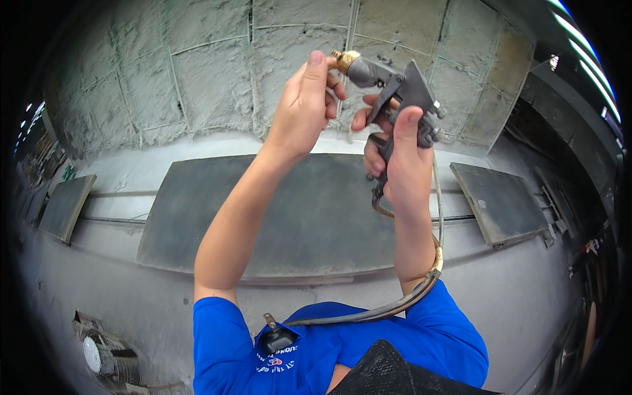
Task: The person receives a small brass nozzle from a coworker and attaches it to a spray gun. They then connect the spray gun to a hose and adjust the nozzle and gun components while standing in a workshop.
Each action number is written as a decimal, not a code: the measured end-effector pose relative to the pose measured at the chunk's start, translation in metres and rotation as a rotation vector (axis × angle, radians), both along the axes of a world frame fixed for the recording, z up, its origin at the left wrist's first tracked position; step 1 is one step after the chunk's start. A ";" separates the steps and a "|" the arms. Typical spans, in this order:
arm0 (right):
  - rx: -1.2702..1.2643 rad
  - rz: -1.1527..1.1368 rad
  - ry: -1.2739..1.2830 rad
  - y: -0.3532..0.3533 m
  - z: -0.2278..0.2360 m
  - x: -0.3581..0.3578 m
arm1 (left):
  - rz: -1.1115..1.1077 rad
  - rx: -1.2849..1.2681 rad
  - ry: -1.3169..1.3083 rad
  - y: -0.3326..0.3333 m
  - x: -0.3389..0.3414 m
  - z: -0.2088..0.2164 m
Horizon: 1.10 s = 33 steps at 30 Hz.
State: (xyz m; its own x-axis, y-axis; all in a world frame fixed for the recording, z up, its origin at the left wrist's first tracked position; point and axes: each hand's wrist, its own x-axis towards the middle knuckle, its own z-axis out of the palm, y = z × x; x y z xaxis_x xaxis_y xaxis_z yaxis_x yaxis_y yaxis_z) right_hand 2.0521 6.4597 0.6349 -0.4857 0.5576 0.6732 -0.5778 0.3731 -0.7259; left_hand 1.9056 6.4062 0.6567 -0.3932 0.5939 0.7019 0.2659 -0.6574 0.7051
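A grey metal spray gun (394,85) with a brass nozzle (347,60) is raised in front of me, its nozzle pointing to the left. My right hand (407,155) is closed around the handle, thumb up along the back and fingers by the trigger. Beside the nozzle is my left hand (306,99), its fingers loosely curled and apart. Its index fingertip reaches the nozzle's tip, and whether it presses on it I cannot tell. A hose (395,306) runs from my chest around my right forearm toward the gun.
Below my arms lies a large dark flat panel (316,217). Similar panels sit at the left (67,207) and right (503,204). A rough, residue-coated backdrop (210,79) stands beyond. A round container (108,359) is at the lower left.
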 end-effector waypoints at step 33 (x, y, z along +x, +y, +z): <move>0.400 -0.586 0.184 0.083 0.167 -0.005 | -1.001 -0.506 0.348 -0.069 0.097 -0.122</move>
